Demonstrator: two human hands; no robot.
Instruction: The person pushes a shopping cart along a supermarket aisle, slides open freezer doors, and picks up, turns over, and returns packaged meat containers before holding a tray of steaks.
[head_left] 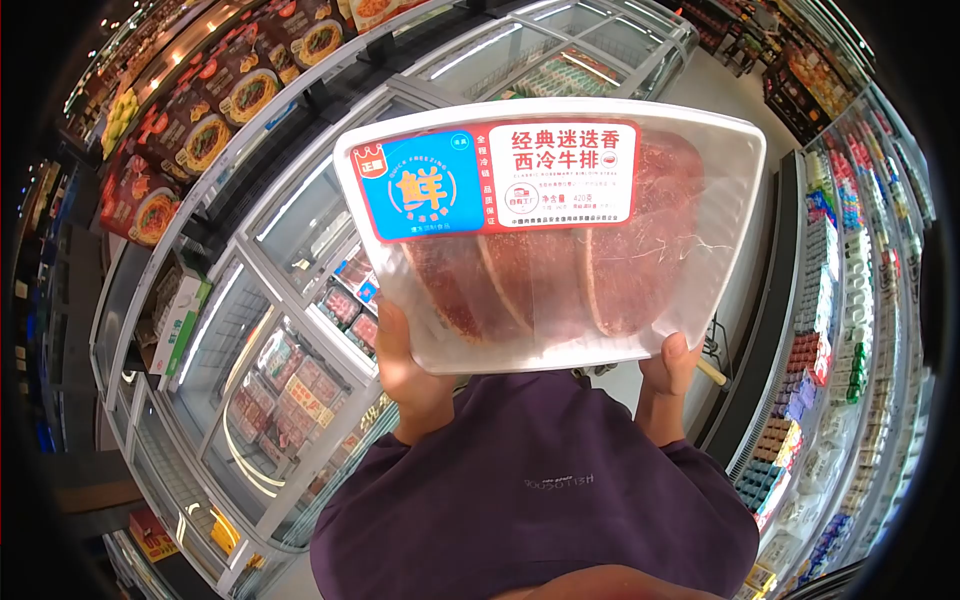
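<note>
Several slices of red meat lie in a white, film-wrapped tray (540,290), held up in front of my chest. A blue, white and red label with Chinese print runs across its upper part. My left hand (412,375) grips the tray's lower corner on the left side of the view, and my right hand (668,375) grips the lower corner on the right side. Both thumbs rest at the tray's edge; the other fingers are largely hidden behind or under it.
Glass-topped freezers (225,380) with packed meat stand on the left. An open chilled shelf (845,330) with small cartons and bottles curves along the right. Large food posters (205,140) hang at the upper left. Grey floor (705,100) runs between.
</note>
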